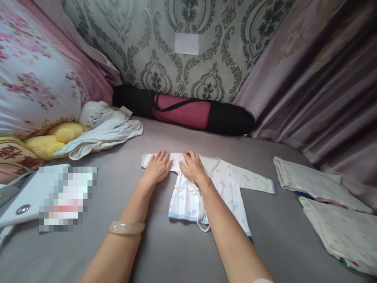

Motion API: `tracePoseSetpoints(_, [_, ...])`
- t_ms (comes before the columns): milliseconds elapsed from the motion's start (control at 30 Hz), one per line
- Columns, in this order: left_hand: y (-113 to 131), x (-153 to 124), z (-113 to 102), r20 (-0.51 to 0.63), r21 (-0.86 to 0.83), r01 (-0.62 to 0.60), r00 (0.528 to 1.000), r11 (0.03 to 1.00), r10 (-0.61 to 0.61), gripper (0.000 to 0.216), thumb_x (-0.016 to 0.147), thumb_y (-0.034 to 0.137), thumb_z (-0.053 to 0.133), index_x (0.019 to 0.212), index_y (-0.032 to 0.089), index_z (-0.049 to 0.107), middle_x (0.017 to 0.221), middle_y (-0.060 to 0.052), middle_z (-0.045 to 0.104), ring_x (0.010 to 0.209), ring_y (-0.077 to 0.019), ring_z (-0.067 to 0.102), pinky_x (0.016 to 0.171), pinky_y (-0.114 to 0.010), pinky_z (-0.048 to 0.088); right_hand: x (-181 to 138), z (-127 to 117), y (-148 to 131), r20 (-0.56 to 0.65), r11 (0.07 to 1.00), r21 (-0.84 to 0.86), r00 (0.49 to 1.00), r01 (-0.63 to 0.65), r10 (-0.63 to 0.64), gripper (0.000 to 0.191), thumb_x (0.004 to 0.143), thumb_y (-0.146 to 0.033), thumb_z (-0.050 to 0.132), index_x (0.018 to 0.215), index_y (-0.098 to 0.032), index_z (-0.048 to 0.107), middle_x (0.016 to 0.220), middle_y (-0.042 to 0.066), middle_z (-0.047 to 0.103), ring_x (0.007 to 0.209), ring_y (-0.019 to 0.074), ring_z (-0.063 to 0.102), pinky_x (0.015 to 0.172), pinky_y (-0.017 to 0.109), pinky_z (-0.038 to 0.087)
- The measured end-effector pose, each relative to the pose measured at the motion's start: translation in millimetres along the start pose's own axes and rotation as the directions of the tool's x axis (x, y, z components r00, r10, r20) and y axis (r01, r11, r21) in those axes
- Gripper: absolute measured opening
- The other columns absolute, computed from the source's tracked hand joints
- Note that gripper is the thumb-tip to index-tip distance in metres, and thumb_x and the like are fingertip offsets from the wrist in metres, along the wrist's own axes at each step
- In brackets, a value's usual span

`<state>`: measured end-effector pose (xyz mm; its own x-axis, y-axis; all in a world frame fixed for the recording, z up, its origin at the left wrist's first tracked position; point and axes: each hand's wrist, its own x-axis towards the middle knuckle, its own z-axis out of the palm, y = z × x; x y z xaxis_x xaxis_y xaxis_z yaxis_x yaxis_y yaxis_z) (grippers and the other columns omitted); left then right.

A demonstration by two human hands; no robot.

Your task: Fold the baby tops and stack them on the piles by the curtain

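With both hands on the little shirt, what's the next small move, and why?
I'd probably fold the near-straight sleeve under the left hand inward over the shirt. It lies flat but juts out to the side, and the right hand rests near that shoulder, seemingly well placed to steady the fold.

This is a home, by the look of it a bedroom; a grey sheet (165, 255) covers the broad surface, and a large floral pillow (35, 78) sits at the left. Damask-patterned wallpaper (135, 39) lines the wall; a mauve curtain (288, 86) hangs at the right; a yellow plush toy (54, 139), folded cloths (321, 184) and a small tie-front top (228, 192) lie about.
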<state>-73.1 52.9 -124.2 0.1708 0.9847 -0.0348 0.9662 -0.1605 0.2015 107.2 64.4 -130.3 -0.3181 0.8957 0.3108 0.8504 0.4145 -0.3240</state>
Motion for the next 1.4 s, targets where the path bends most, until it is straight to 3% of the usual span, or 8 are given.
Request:
tracePoseSetpoints(133, [-26, 0, -4, -0.043, 0.02, 0.198, 0.979, 0.98, -0.197, 0.059, 0.1, 0.039, 0.024, 0.151, 0.011, 0.035, 0.158, -0.017, 0.03, 0.147, -0.0325, 0.025, 0.118, -0.054, 0.019, 0, 3, 2, -0.02, 1.0, 0.01, 1.0, 0.004, -0.003, 0.047, 0.092, -0.032, 0.051, 0.134, -0.012, 0.057, 0.13, 0.015, 0.053, 0.119, 0.0275, 0.045, 0.108, 0.04, 0.036])
tracePoseSetpoints(300, [-56, -4, -2, -0.212, -0.059, 0.416, 0.883, 0.908, -0.418, 0.056, 0.099, 0.035, 0.026, 0.139, 0.005, 0.05, 0.149, -0.027, 0.041, 0.142, -0.0394, 0.033, 0.113, -0.057, 0.027, 0, 4, 3, -0.002, 1.0, 0.03, 1.0, -0.001, 0.001, 0.046, 0.091, -0.033, 0.052, 0.133, -0.014, 0.057, 0.13, 0.014, 0.052, 0.119, 0.0263, 0.045, 0.107, 0.039, 0.036])
tracePoseSetpoints(600, [-50, 2, -13, -0.391, -0.286, 0.368, 0.798, 0.885, -0.459, 0.051, 0.096, 0.033, 0.033, 0.132, 0.001, 0.052, 0.131, -0.028, 0.057, 0.13, -0.0376, 0.047, 0.107, -0.054, 0.037, 6, -5, 5, 0.089, 0.944, 0.301, 0.99, -0.135, 0.113, 0.034, 0.096, -0.03, 0.047, 0.123, -0.019, 0.065, 0.131, 0.01, 0.055, 0.124, 0.0217, 0.046, 0.111, 0.036, 0.032])
tracePoseSetpoints(800, [-33, 0, -8, -0.248, -0.14, 0.191, 0.943, 0.972, -0.221, 0.047, 0.095, 0.039, 0.036, 0.128, 0.015, 0.059, 0.141, -0.021, 0.051, 0.138, -0.0379, 0.037, 0.111, -0.061, 0.027, 14, -19, 7, 0.183, 0.708, 0.647, 0.959, -0.284, 0.218, 0.044, 0.1, -0.03, 0.03, 0.103, -0.015, 0.071, 0.118, 0.01, 0.069, 0.11, 0.0172, 0.062, 0.095, 0.029, 0.048])
tracePoseSetpoints(933, [-37, -2, -3, -0.234, -0.118, 0.177, 0.951, 0.977, -0.201, 0.046, 0.095, 0.037, 0.035, 0.125, 0.015, 0.061, 0.138, -0.021, 0.053, 0.137, -0.0366, 0.039, 0.111, -0.06, 0.028, 12, -45, 9, 0.226, 0.346, 0.858, 0.884, -0.38, 0.41, 0.041, 0.1, -0.029, 0.031, 0.095, -0.014, 0.069, 0.101, 0.01, 0.074, 0.091, 0.0136, 0.069, 0.081, 0.024, 0.053])
tracePoseSetpoints(1000, [-39, 0, -4, -0.258, -0.148, 0.184, 0.941, 0.972, -0.218, 0.044, 0.094, 0.035, 0.038, 0.125, 0.015, 0.061, 0.137, -0.021, 0.054, 0.134, -0.0353, 0.042, 0.11, -0.057, 0.03, 4, -64, 10, 0.209, 0.288, 0.878, 0.848, -0.382, 0.488, 0.027, 0.096, -0.024, 0.042, 0.09, -0.015, 0.067, 0.096, 0.008, 0.074, 0.08, 0.0111, 0.069, 0.073, 0.021, 0.053])
tracePoseSetpoints(1200, [-32, 2, -12, -0.486, -0.215, 0.07, 0.858, 0.974, -0.169, 0.04, 0.092, 0.032, 0.04, 0.12, 0.013, 0.062, 0.123, -0.016, 0.062, 0.12, -0.0265, 0.053, 0.105, -0.038, 0.039, -67, -111, 16, 0.311, 0.592, 0.662, 0.888, -0.459, 0.34, 0.014, 0.086, -0.015, 0.056, 0.074, -0.015, 0.063, 0.074, 0.004, 0.07, 0.057, 0.0097, 0.064, 0.049, 0.016, 0.047])
tracePoseSetpoints(1400, [-11, -5, -8, -0.302, -0.02, -0.025, 0.953, 0.999, 0.018, 0.037, 0.091, 0.026, 0.038, 0.107, 0.012, 0.068, 0.104, -0.014, 0.068, 0.102, -0.024, 0.06, 0.09, -0.031, 0.044, -128, -108, 11, 0.51, 0.827, 0.293, 0.81, -0.48, 0.289, 0.018, 0.08, -0.021, 0.059, 0.062, -0.018, 0.059, 0.052, 0.001, 0.062, 0.047, 0.0144, 0.062, 0.045, 0.019, 0.043])
